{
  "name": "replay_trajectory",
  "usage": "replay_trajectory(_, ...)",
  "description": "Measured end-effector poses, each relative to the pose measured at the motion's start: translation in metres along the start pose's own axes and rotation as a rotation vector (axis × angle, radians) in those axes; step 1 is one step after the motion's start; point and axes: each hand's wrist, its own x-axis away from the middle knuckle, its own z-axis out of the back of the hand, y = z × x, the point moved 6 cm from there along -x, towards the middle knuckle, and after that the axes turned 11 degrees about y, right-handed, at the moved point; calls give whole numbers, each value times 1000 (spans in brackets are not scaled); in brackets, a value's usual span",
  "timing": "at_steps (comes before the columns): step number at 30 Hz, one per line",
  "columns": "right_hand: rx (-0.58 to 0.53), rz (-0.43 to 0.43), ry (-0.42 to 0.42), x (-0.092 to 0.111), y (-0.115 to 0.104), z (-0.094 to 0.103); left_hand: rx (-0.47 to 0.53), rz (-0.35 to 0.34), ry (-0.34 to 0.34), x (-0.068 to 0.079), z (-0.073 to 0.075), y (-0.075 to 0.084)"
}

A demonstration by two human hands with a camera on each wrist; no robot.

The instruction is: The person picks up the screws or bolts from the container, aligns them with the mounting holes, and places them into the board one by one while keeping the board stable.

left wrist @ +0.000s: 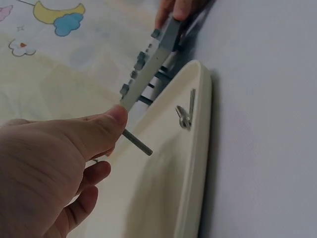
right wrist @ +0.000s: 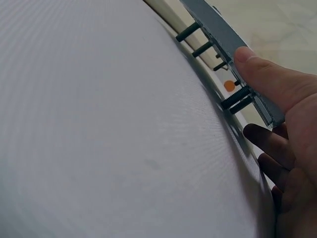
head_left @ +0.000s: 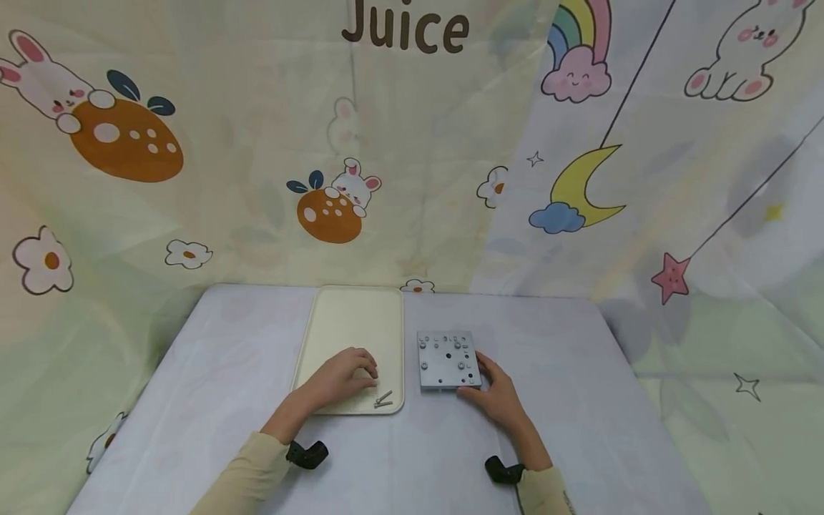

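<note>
My left hand (head_left: 338,377) is above the cream tray (head_left: 350,315), pinching a threaded screw (left wrist: 137,142) between thumb and fingers; its shank sticks out past the thumb, and its head is hidden. Two loose screws (head_left: 383,403) lie near the tray's front right corner. To the right of the tray, my right hand (head_left: 502,400) grips a grey metal plate (head_left: 444,368) by its right edge and near corner. Several screw heads and holes show on the plate's top. In the right wrist view, screw shanks (right wrist: 238,100) of different lengths stick out from its underside.
A pale cloth covers the table (head_left: 560,336). Behind it hangs a printed curtain (head_left: 418,143) with cartoon rabbits and a moon. Black wrist cameras (head_left: 309,455) are strapped near both sleeves.
</note>
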Motion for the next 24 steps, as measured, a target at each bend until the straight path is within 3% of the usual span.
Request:
replay_trajectory(10,-13,-6,-4,0,0,-2,293,29,24,-37,-17,33)
replay_trajectory(18,-27,18,14,1,-4,1,354,18,3,-56,-31,60)
replay_trajectory(24,-33,37,6,1,-2,1,373,13,-31,-69,-43,71)
